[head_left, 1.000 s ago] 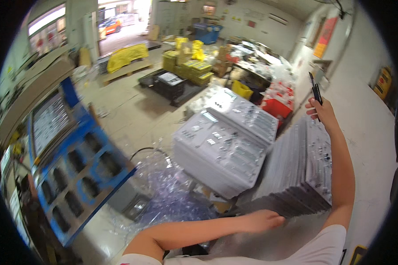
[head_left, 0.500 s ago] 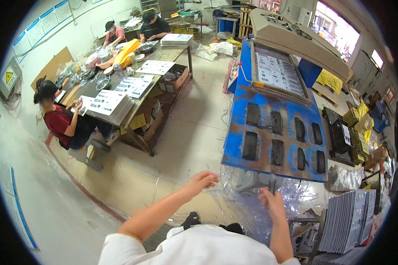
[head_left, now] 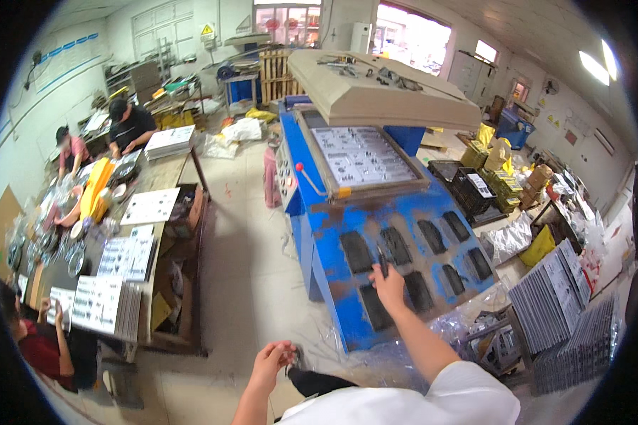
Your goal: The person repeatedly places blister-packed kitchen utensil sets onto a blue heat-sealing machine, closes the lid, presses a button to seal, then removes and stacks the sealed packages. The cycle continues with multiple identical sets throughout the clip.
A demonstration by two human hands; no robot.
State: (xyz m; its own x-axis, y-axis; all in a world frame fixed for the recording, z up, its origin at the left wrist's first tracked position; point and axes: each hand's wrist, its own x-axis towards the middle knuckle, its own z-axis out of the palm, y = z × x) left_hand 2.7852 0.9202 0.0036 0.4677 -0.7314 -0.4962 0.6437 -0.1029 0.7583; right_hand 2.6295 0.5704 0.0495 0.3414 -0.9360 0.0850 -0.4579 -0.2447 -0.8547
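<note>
My right hand is closed around a slim dark tool, its kind too small to make out. It is over the blue, worn sloping table of a large machine, among several black rectangular pads. Behind the pads, a framed bed holds a printed sheet with rows of small pictures. A beige hood overhangs that bed, with metal parts lying on top. My left hand hangs low in front of me, left of the table, its fingers loosely curled and apart, with nothing visible in them.
At left, a workbench bears stacks of printed cards; several people work around it. A lever with a red knob juts from the machine's left side. Stacked grey panels stand at right, near black crates.
My right hand has moved from below the table's front edge up over the pads, with the tool. My left hand has dropped lower. The view has swung right and up.
</note>
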